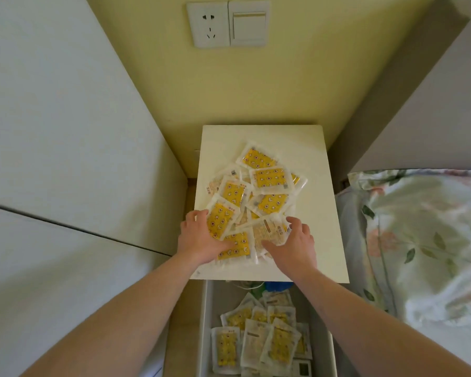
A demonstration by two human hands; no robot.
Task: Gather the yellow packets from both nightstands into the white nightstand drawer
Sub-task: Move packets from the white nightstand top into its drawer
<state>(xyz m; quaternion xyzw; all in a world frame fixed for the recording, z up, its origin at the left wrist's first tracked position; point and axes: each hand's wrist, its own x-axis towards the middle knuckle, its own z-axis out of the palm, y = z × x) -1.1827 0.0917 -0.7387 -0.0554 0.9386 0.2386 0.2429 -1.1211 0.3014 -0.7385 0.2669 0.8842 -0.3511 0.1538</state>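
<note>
A loose heap of yellow packets (267,180) in clear wrappers lies on the white nightstand top (324,213). My left hand (199,240) rests on the heap's near left side, fingers spread over a packet. My right hand (294,243) presses on the near right side, fingers apart on a pale packet. Neither hand has lifted anything. Below the top, the white drawer (206,322) stands pulled out, with several more yellow packets (259,338) lying inside it.
A bed with a floral pillow (424,240) lies close on the right. A pale cabinet side (65,159) stands on the left. A socket and a switch (229,23) sit on the yellow wall behind. Something blue (278,285) shows at the drawer's back.
</note>
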